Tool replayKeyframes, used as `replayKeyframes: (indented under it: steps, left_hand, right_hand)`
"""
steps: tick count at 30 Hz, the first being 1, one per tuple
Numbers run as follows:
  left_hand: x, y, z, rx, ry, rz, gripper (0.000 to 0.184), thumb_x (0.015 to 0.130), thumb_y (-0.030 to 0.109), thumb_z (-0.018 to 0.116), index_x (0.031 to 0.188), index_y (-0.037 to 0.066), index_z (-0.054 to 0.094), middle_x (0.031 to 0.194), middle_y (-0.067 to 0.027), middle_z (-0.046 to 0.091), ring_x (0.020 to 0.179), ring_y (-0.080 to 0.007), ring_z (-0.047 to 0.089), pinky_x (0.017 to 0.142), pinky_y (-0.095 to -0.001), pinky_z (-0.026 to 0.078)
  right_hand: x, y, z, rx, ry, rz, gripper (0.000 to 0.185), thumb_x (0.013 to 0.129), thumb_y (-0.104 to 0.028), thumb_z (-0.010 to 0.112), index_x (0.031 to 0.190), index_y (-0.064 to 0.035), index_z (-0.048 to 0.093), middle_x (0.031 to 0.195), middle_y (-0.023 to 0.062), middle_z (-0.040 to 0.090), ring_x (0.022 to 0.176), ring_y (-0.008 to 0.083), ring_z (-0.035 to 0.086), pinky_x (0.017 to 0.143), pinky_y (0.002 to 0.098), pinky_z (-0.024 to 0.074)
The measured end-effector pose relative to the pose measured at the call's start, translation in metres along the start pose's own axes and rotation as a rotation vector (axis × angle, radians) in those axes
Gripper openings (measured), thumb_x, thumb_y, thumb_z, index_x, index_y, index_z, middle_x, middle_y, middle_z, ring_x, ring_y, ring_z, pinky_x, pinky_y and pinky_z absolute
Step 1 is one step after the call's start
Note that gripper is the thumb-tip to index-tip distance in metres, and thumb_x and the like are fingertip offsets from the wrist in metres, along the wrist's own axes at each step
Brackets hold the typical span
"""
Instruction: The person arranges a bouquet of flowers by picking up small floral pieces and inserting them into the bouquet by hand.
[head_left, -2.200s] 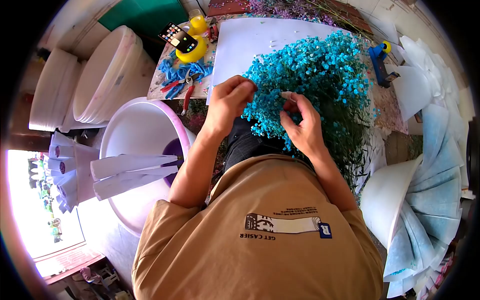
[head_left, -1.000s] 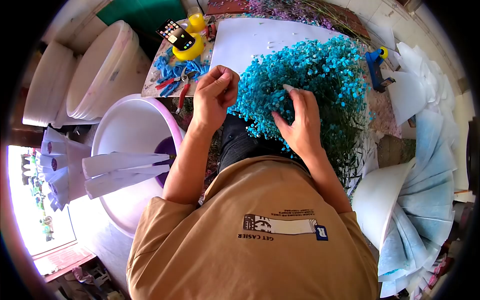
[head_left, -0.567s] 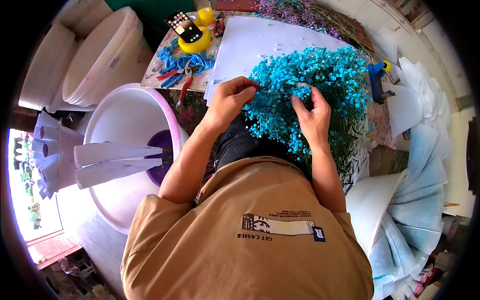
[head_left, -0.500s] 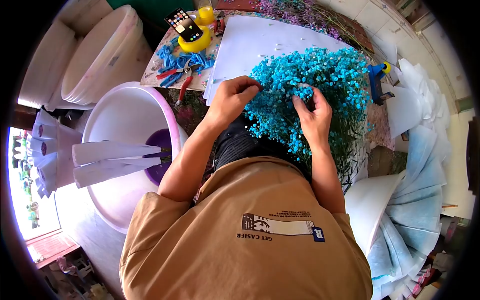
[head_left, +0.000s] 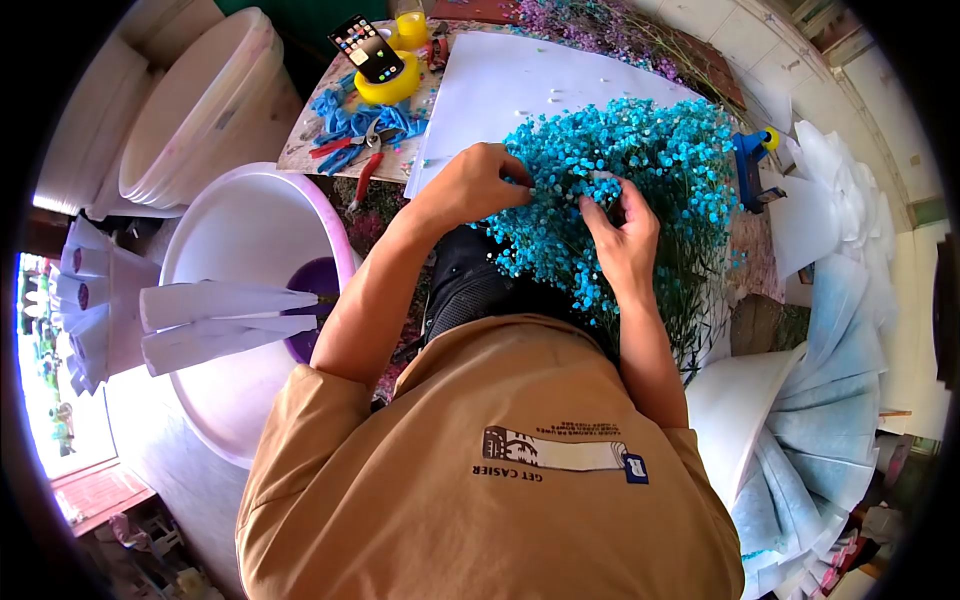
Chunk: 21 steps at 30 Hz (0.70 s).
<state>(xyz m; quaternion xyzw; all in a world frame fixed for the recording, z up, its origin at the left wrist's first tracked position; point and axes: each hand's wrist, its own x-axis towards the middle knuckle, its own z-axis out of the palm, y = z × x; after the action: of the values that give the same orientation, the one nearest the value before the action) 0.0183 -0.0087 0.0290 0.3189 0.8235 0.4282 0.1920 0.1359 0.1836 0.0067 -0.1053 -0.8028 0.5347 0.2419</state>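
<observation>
A large bunch of blue-dyed baby's breath (head_left: pixel 660 150) lies over the table's near edge and my lap, its thin green stems running down on the right. At the bunch's left side, my left hand (head_left: pixel 478 185) has its fingers curled in, the tips against the blossoms; whatever they pinch is hidden. My right hand (head_left: pixel 626 240) is among the flowers, thumb and fingers closed on a few blossoms near the middle of the bunch. White paper sheets (head_left: pixel 480 90) lie under and behind the flowers, with a few small loose bits on top.
Red-handled pruning shears (head_left: pixel 368 165) and blue strips (head_left: pixel 350 125) lie at the table's left. A phone (head_left: pixel 367 48) leans on a yellow tape roll (head_left: pixel 388 84). A tape dispenser (head_left: pixel 752 165) stands right. A tub (head_left: pixel 200 240) holds paper-wrapped bundles; another wrapped batch (head_left: pixel 810 440) is at right.
My left hand has shifted slightly right, into the edge of the flowers, and its fingers have curled down. My right hand stays almost in place on the blossoms.
</observation>
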Motion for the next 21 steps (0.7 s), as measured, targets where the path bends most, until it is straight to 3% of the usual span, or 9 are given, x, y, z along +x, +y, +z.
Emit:
replayKeyframes:
  steps: [3,5,7,9,13,15,17,18,21]
  left_hand:
    - [-0.001,-0.007,0.007,0.001,0.088,0.046,0.024,0.08,0.013,0.073,0.098,-0.003,0.073,0.089,-0.0127,0.069,0.084,-0.0192,0.064,0.079,-0.0322,0.05]
    - [-0.003,-0.013,0.009,-0.088,0.29,0.11,0.018,0.082,0.009,0.072,0.096,-0.003,0.071,0.085,-0.008,0.066,0.078,-0.0154,0.06,0.076,-0.0292,0.048]
    - [-0.009,-0.007,0.01,-0.445,0.357,0.004,0.011,0.091,0.011,0.064,0.097,0.001,0.065,0.082,-0.001,0.057,0.065,-0.0086,0.048,0.057,-0.022,0.036]
    - [-0.015,-0.004,0.0,-1.041,0.188,0.008,0.011,0.096,0.015,0.055,0.093,0.005,0.058,0.079,-0.0011,0.05,0.06,-0.0075,0.04,0.05,-0.0217,0.029]
    - [-0.031,0.034,0.005,-1.244,0.04,0.063,0.015,0.098,0.021,0.05,0.092,0.008,0.052,0.082,-0.0045,0.049,0.058,-0.0081,0.037,0.047,-0.0218,0.027]
    - [-0.033,0.045,0.011,-1.089,0.012,-0.001,0.017,0.095,0.018,0.057,0.104,0.004,0.06,0.086,-0.0072,0.058,0.059,-0.009,0.042,0.048,-0.0238,0.032]
    - [-0.027,0.043,0.031,-0.444,0.09,0.275,0.022,0.093,0.016,0.063,0.11,0.002,0.065,0.082,-0.005,0.061,0.061,-0.0109,0.051,0.051,-0.0277,0.039]
    - [-0.035,0.062,0.029,-0.134,0.058,0.137,0.023,0.091,0.015,0.066,0.11,0.004,0.07,0.076,-0.0062,0.063,0.062,-0.0143,0.057,0.055,-0.0321,0.044]
    - [-0.047,0.046,0.054,0.502,0.29,0.238,0.015,0.086,0.02,0.072,0.096,0.008,0.073,0.081,-0.0124,0.066,0.067,-0.031,0.064,0.06,-0.0407,0.049]
  right_hand:
    - [0.0,0.004,-0.001,-0.005,-0.007,0.009,0.027,0.085,-0.007,0.074,0.111,-0.0017,0.068,0.072,-0.0039,0.057,0.063,0.0036,0.046,0.058,0.0221,0.0406]
    - [0.001,0.003,-0.002,0.008,0.022,-0.012,0.027,0.085,-0.008,0.073,0.111,-0.0024,0.068,0.071,-0.0038,0.057,0.062,0.004,0.046,0.057,0.023,0.0402]
    - [0.002,0.003,-0.004,-0.04,0.009,-0.017,0.027,0.085,-0.008,0.073,0.111,-0.0032,0.068,0.07,-0.0034,0.056,0.062,0.0045,0.045,0.056,0.0237,0.0396]
    - [0.003,0.01,-0.003,0.005,0.029,-0.017,0.027,0.085,-0.009,0.074,0.111,-0.0041,0.069,0.067,-0.0026,0.054,0.061,0.0052,0.044,0.055,0.0241,0.0384]
    - [0.002,0.011,-0.003,-0.023,0.022,-0.013,0.027,0.084,-0.011,0.074,0.11,-0.0045,0.068,0.064,-0.0018,0.05,0.059,0.0062,0.043,0.054,0.0252,0.0373]
    - [0.001,0.013,-0.001,0.021,0.02,0.02,0.027,0.085,-0.012,0.074,0.11,-0.0039,0.068,0.065,-0.0018,0.052,0.06,0.0056,0.044,0.055,0.0248,0.038]
    - [0.001,0.013,-0.002,0.069,0.013,0.023,0.027,0.085,-0.013,0.074,0.109,-0.0034,0.068,0.066,-0.0019,0.053,0.06,0.0051,0.044,0.055,0.0245,0.0385]
    - [0.001,0.013,-0.002,0.114,0.004,0.027,0.027,0.085,-0.014,0.075,0.109,-0.0029,0.068,0.066,-0.002,0.054,0.061,0.0047,0.045,0.055,0.0241,0.0391]
    - [0.003,0.016,-0.003,0.103,0.056,0.003,0.028,0.085,-0.015,0.075,0.109,-0.0015,0.067,0.069,-0.0016,0.058,0.063,0.0041,0.047,0.056,0.0235,0.0406]
